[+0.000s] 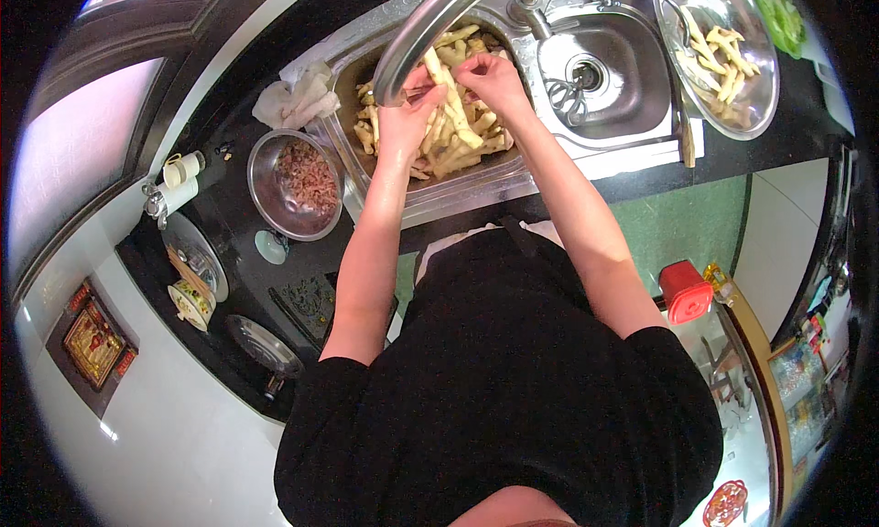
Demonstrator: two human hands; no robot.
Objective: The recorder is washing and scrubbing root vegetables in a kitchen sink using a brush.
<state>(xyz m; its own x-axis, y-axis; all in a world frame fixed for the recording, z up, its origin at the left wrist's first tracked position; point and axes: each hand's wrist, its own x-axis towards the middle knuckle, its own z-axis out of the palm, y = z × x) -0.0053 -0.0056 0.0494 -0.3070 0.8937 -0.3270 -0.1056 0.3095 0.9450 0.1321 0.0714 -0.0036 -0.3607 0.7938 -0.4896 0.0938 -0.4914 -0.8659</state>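
Note:
My left hand (pixel 410 111) holds a pale yellow chicken foot (pixel 454 111) above the left basin of a steel sink (pixel 347 104). Close on its right, my right hand (pixel 498 82) has thumb and fingers bent together near the foot's upper part. Whether anything is pinched between those fingertips is too small to tell. Beneath both hands lies a heap of chicken feet (pixel 439 159) that fills much of the basin. The curved steel faucet (pixel 429 22) passes over the left hand and covers part of its fingers.
A steel bowl (pixel 264 197) with chopped meat (pixel 309 177) stands left of the sink, near a crumpled cloth (pixel 295 104). To the right are the second basin (pixel 625 111), a wooden handle (pixel 687 146) and a steel bowl (pixel 752 118) holding several chicken feet (pixel 728 53).

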